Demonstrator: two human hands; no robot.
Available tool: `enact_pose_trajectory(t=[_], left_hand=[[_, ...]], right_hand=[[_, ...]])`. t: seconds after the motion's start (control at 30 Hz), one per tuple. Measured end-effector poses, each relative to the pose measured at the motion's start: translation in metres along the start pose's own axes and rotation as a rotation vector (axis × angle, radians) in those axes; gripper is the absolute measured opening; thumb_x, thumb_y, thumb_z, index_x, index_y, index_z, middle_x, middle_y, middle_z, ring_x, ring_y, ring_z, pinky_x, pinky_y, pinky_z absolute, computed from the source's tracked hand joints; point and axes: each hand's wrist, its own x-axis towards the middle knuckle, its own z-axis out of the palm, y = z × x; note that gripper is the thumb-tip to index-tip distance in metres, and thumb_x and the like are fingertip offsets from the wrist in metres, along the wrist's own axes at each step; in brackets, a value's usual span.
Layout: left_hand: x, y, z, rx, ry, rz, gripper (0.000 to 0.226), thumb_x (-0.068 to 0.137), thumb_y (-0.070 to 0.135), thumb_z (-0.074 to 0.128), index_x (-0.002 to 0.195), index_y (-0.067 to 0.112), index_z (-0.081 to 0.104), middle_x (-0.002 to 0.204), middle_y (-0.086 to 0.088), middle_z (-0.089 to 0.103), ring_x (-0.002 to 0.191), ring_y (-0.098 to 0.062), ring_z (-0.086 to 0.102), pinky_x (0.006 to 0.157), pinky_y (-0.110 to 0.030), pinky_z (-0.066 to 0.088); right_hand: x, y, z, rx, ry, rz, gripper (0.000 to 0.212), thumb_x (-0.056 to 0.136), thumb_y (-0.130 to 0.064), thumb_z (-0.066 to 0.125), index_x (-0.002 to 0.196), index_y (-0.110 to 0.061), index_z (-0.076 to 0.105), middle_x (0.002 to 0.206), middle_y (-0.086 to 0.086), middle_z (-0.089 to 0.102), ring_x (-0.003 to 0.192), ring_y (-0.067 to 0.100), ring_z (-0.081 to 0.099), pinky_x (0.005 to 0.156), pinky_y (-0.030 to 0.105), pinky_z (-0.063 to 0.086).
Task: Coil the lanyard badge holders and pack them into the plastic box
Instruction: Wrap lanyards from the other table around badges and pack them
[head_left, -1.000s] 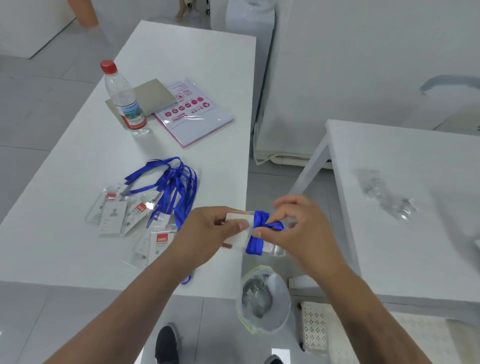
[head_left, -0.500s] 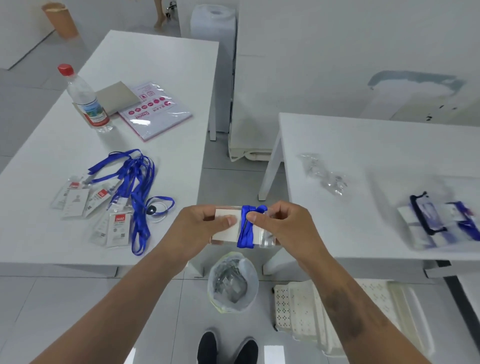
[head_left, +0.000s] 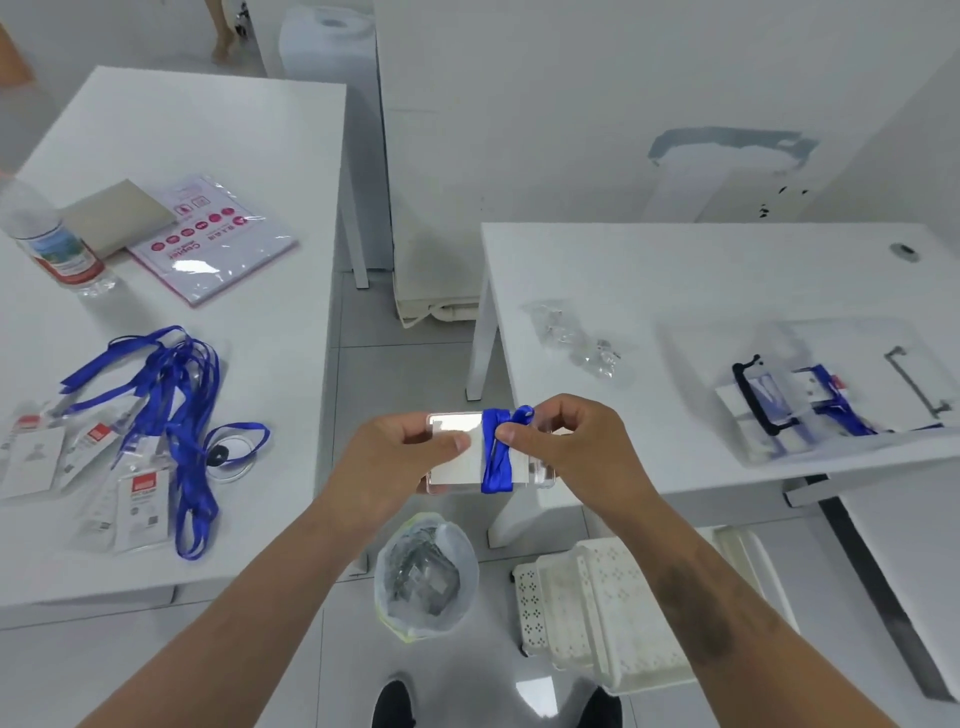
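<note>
Badge holder (head_left: 457, 451), wrapped in blue lanyard (head_left: 496, 457), is being gripped by the left hand (head_left: 387, 457) at nine o'clock while the right hand (head_left: 571, 441) is pinching the lanyard at three o'clock.

Bare, sleeveless forearms, a dark smudge-like marking on the right forearm (head_left: 696, 603), black shoes (head_left: 395, 704).

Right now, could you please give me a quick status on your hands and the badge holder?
Left hand grips badge holder; right hand pinches blue lanyard wrapped round it. Held between tables, above bin. Plastic box on right table, path clear.
</note>
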Motion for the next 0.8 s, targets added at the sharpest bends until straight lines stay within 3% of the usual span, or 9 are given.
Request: enact_pose_trajectory(t=[0.23, 0.4, 0.57, 0.73, 0.8], left_hand=[[0.026, 0.005, 0.116, 0.0, -0.016, -0.039, 0.016, 0.092, 0.008, 0.063, 0.098, 0.016, 0.075, 0.084, -0.005, 0.075, 0.066, -0.009, 0.07, 0.063, -0.025, 0.059], [0.033, 0.009, 0.213, 0.012, 0.066, -0.062, 0.016, 0.091, 0.01, 0.063, 0.096, 0.016, 0.077, 0.106, -0.029, 0.065, 0.08, -0.026, 0.061, 0.06, -0.026, 0.059], [0.048, 0.02, 0.319, -0.013, 0.093, -0.046, 0.015, 0.093, 0.011, 0.062, 0.097, 0.018, 0.075, 0.102, -0.021, 0.07, 0.075, -0.026, 0.065, 0.07, -0.035, 0.061], [0.074, 0.037, 0.398, 0.027, 0.074, -0.029, 0.014, 0.093, 0.008, 0.062, 0.099, 0.012, 0.074, 0.075, -0.003, 0.068, 0.061, -0.017, 0.063, 0.065, -0.03, 0.06], [0.085, 0.044, 0.421, 0.064, 0.049, -0.017, 0.015, 0.093, 0.007, 0.062, 0.101, 0.01, 0.073, 0.076, -0.004, 0.066, 0.062, -0.018, 0.062, 0.063, -0.027, 0.059]], right_hand=[[0.022, 0.04, -0.114, -0.01, -0.003, -0.02, 0.031, 0.07, -0.024, 0.087, 0.065, -0.011, 0.059, 0.063, -0.005, 0.055, 0.05, 0.012, 0.048, 0.047, 0.02, 0.04], [0.033, 0.068, -0.209, -0.063, -0.029, -0.042, 0.033, 0.069, -0.024, 0.088, 0.068, -0.008, 0.059, 0.063, -0.005, 0.056, 0.046, 0.009, 0.048, 0.047, 0.019, 0.041], [0.049, 0.097, -0.317, -0.16, -0.004, -0.048, 0.034, 0.066, -0.032, 0.089, 0.066, -0.017, 0.058, 0.059, -0.012, 0.056, 0.05, 0.006, 0.05, 0.051, 0.026, 0.049], [0.067, 0.118, -0.399, -0.204, 0.058, -0.028, 0.03, 0.065, -0.035, 0.089, 0.075, -0.02, 0.065, 0.067, -0.012, 0.057, 0.056, 0.004, 0.053, 0.06, 0.033, 0.053], [0.075, 0.125, -0.421, -0.211, 0.086, -0.012, 0.03, 0.064, -0.036, 0.089, 0.073, -0.021, 0.064, 0.07, -0.009, 0.058, 0.06, 0.012, 0.056, 0.062, 0.037, 0.055]])
